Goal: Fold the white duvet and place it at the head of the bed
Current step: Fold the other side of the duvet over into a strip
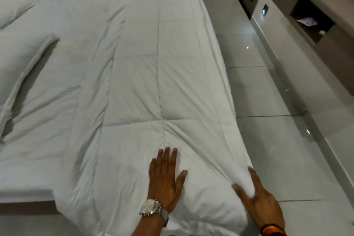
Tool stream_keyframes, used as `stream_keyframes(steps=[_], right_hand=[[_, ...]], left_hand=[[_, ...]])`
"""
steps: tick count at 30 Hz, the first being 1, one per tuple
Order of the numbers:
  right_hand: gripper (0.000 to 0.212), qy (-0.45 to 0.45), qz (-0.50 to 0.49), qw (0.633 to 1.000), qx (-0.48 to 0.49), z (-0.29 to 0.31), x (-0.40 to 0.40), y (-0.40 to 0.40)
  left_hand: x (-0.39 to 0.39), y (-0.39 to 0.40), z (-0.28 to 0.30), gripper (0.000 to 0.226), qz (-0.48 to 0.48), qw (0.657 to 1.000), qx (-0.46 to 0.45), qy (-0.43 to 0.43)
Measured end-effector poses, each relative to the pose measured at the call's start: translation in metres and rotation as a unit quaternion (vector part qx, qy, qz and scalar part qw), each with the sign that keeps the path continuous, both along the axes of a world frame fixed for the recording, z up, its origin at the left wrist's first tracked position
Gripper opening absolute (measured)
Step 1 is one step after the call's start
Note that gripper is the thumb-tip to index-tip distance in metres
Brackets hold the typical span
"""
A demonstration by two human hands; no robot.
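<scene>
Both hands sit on the near end of the white duvet (pixel 159 82), folded into a long strip along the bed's (pixel 63 67) right side: left hand (pixel 165 176) pressing flat, right hand (pixel 256 193) spread at the corner, gripping nothing; it looks soft, puffy and light, best gathered by its corners.

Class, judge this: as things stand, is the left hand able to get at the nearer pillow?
Probably not: the left hand lies flat on the duvet, and the pillow sits far across the bed.

white quilted duvet (pixel 162 74), white pillows (pixel 21 51), glossy grey floor (pixel 268 90), silver watch (pixel 154 210)
</scene>
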State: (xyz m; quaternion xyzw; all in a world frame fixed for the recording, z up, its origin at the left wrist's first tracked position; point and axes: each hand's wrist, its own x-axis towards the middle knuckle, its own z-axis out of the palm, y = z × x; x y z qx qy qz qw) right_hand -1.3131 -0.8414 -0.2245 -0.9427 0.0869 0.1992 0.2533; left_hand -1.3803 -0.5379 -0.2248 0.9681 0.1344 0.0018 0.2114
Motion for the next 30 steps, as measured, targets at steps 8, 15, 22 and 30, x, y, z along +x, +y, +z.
stream_keyframes(steps=[8,15,22,30], right_hand=[[0.143,0.027,-0.139,0.989,0.048,-0.011,-0.027,0.007],[0.124,-0.004,-0.188,0.977,0.099,-0.025,-0.055,0.009],[0.134,-0.053,-0.101,0.992,0.052,-0.008,-0.052,0.001],[0.11,-0.241,0.255,0.936,-0.007,-0.004,-0.042,0.117]], left_hand=[[-0.013,0.017,-0.011,0.072,-0.036,0.999,-0.001,0.012],[-0.054,0.009,-0.019,0.074,-0.042,0.999,0.011,0.0],[-0.114,0.025,-0.001,0.077,0.062,0.998,0.024,-0.02],[-0.127,0.064,-0.007,0.102,-0.027,0.982,0.177,0.063]])
